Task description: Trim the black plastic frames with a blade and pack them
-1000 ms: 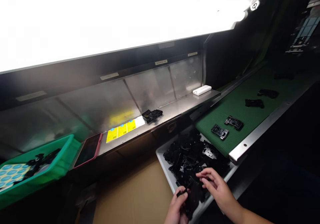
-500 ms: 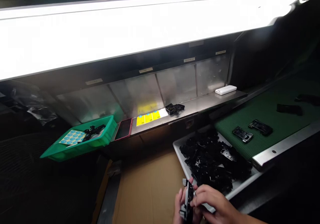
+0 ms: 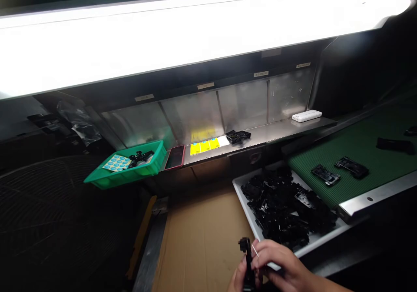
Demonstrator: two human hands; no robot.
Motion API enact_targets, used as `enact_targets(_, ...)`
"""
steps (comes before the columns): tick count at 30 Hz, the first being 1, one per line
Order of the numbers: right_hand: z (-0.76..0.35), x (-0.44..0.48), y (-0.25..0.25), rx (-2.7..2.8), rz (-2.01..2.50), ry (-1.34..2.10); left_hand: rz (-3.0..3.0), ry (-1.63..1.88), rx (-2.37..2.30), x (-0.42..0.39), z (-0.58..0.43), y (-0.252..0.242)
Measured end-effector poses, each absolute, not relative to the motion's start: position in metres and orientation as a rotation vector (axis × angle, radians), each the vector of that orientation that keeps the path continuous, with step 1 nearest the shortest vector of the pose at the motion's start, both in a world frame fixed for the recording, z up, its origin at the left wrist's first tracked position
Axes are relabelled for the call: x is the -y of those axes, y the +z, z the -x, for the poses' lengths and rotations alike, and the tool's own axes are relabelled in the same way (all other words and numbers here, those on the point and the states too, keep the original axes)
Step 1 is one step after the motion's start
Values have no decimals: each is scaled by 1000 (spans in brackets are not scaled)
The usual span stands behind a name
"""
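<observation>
Your left hand (image 3: 241,275) and right hand (image 3: 276,261) both close around an upright black plastic part (image 3: 247,257) just in front of the tray (image 3: 244,200), where a large pile of black parts (image 3: 286,209) is left while only a few parts (image 3: 325,174) lie on the green belt (image 3: 358,144) beyond it.

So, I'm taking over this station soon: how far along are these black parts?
Looks done: several black parts lie spaced out on the green belt. In hand: the left hand and right hand hold one black part upright. Left: a large heap of black parts sits in the white tray.
</observation>
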State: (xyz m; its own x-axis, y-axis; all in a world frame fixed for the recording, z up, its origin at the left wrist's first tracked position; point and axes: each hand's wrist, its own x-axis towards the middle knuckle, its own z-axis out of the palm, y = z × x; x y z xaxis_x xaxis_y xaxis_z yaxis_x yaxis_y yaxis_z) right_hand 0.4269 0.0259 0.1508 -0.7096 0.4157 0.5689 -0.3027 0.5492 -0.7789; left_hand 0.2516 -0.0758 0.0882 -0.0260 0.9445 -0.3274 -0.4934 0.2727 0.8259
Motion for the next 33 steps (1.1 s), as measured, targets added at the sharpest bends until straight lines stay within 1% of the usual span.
enact_targets(2, -425, -26, 150, 2051, 82, 1200, -602, 1258, -1052, 76, -250, 88)
enact_targets(7, -424, -23, 139, 2076, 217, 1168, -490, 1332, -1004, 67, -253, 90)
enact_targets(11, -426, -21, 127, 2111, 345, 1147, -532, 1439, -1099, 64, -257, 84)
enact_targets(14, -426, -21, 125, 2127, 383, 1171, -398, 1432, -1089, 68, -262, 82)
enact_targets(17, -425, -20, 130, 2113, 333, 1222, -256, 1441, -971, 72, -266, 85)
enact_targets(22, -424, -19, 138, 2072, 241, 1291, -338, 1463, -932, 71, -263, 94)
enact_targets(25, -425, -18, 140, 2018, 221, 1342, -225, 1477, -790, 70, -262, 100)
enact_targets(28, -427, -14, 143, 1896, 310, 1470, -137, 1476, -684, 72, -265, 105)
enact_targets(33, -427, -8, 149, 1699, 488, 1684, -68, 1485, -796, 76, -274, 117)
